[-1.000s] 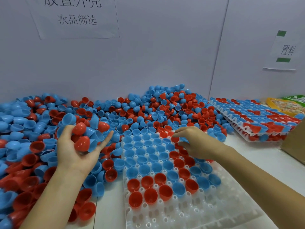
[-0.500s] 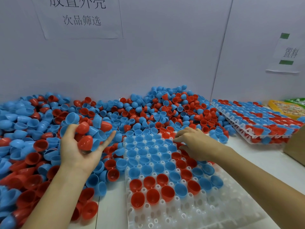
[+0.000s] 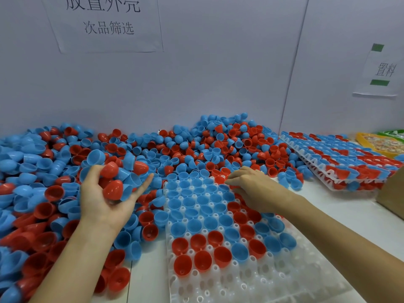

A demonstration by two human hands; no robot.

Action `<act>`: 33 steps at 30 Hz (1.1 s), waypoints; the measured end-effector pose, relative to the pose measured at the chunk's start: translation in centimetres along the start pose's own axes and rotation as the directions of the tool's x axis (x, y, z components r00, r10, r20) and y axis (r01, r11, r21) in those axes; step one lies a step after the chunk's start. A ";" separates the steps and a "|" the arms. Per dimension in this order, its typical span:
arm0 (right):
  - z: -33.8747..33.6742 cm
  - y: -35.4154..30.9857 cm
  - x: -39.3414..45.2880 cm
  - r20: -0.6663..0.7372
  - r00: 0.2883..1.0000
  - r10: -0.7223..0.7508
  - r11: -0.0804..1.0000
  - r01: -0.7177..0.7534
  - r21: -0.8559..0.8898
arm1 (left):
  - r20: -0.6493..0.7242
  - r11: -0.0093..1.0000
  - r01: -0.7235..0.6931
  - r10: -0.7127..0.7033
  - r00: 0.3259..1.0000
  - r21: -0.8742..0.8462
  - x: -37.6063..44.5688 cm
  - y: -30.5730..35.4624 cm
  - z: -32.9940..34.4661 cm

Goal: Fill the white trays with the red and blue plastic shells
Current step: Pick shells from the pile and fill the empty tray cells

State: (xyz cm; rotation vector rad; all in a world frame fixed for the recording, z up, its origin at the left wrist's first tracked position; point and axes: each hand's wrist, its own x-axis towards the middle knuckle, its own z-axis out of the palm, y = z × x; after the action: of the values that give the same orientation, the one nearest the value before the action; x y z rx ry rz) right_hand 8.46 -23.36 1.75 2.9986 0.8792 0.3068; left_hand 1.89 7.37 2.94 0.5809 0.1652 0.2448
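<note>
tray (image 3: pixel 251 287): white, centre front; far rows hold red and blue shells, near rows bare
right hand (image 3: pixel 251 189): palm down over tray's far edge, fingertips bunched; can't tell what they pinch
left hand (image 3: pixel 105 200): palm up, fingers cupped round a handful of shells (image 3: pixel 118 180), forefinger straight
loose pile (image 3: pixel 185 147): left and behind tray
filled trays (image 3: pixel 341 162): stacked far right

We are seeing the white tray (image 3: pixel 251 285) lying flat, far rows filled with red and blue shells (image 3: pixel 209 219) sitting open side up, near rows bare. Left of the tray, loose shells (image 3: pixel 43 193) are lying heaped. Right of it, filled trays (image 3: pixel 341 162) are sitting stacked.
</note>
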 end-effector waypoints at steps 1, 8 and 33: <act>0.1 -0.2 0.1 0.002 1.000 -0.010 1.000 0.010 0.003 | -0.001 1.000 0.002 -0.002 1.000 -0.009 0.0 0.0 0.0; 0.3 -0.3 0.2 0.033 0.998 -0.053 0.999 0.053 0.009 | 0.022 1.000 -0.002 0.002 1.000 -0.008 0.2 0.1 -0.4; -1.7 4.5 1.4 -0.018 0.931 0.364 0.892 -0.342 0.296 | 0.022 1.000 -0.002 0.002 1.000 -0.011 0.3 0.1 -0.3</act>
State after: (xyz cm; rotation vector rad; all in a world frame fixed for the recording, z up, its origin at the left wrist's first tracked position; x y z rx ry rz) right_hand 11.68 -26.47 3.89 3.4384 0.3977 0.3152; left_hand 2.07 7.73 2.74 0.5728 0.1415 0.2410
